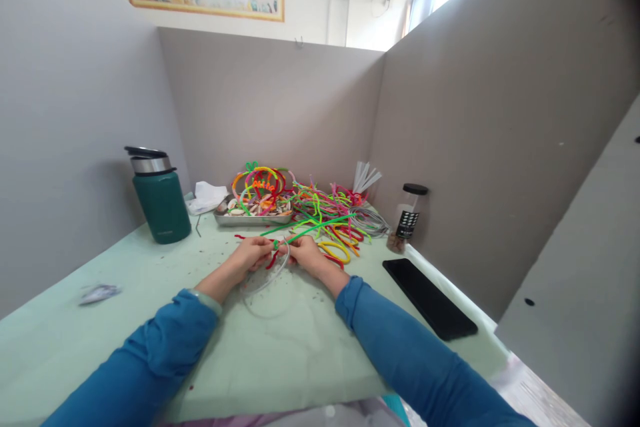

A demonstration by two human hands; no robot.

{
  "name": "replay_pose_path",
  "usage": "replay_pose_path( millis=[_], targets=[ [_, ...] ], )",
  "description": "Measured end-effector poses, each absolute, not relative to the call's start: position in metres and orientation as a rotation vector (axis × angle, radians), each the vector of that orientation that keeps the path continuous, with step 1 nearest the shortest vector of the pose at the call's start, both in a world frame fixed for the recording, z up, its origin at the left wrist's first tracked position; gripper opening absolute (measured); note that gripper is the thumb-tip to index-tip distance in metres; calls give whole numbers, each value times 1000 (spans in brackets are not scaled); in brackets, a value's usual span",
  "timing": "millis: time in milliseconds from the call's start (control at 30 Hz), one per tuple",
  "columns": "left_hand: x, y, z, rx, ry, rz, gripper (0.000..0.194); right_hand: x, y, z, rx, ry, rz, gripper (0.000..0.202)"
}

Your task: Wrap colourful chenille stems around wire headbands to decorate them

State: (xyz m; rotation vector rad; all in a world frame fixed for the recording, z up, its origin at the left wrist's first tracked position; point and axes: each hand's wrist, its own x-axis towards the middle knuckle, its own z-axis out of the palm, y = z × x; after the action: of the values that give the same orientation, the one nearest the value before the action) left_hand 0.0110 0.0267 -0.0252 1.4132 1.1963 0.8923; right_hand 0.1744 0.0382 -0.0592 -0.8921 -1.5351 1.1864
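Note:
Over the middle of the table, my left hand [254, 255] and my right hand [306, 256] are close together, fingers pinched. Between them is a green pipe cleaner [320, 228], curled at its left end near my left fingertips, its long tail running up to the right past my right hand. A pale, thin hoop [265, 288] hangs below the fingers in a loop; a short red pipe cleaner piece [273, 259] shows beside it. Exactly how the fingertips grip each piece is partly hidden.
Behind my hands, a metal tray [253, 220] holds shells and colourful pipe-cleaner hoops, beside a heap of loose pipe cleaners [325, 200]. A green bottle [163, 203] and white tissue [207, 196] stand left; a jar [406, 217] and black phone [429, 297] are right. Grey partitions [273, 93] enclose the table.

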Motion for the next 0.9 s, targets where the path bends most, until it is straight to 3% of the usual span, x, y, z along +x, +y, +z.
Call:
replay_pose_path(
  millis=[900],
  targets=[
    [9,27,-27,1748,1229,742,41,175,31,-51,-928,-1613,879,29]
  ],
)
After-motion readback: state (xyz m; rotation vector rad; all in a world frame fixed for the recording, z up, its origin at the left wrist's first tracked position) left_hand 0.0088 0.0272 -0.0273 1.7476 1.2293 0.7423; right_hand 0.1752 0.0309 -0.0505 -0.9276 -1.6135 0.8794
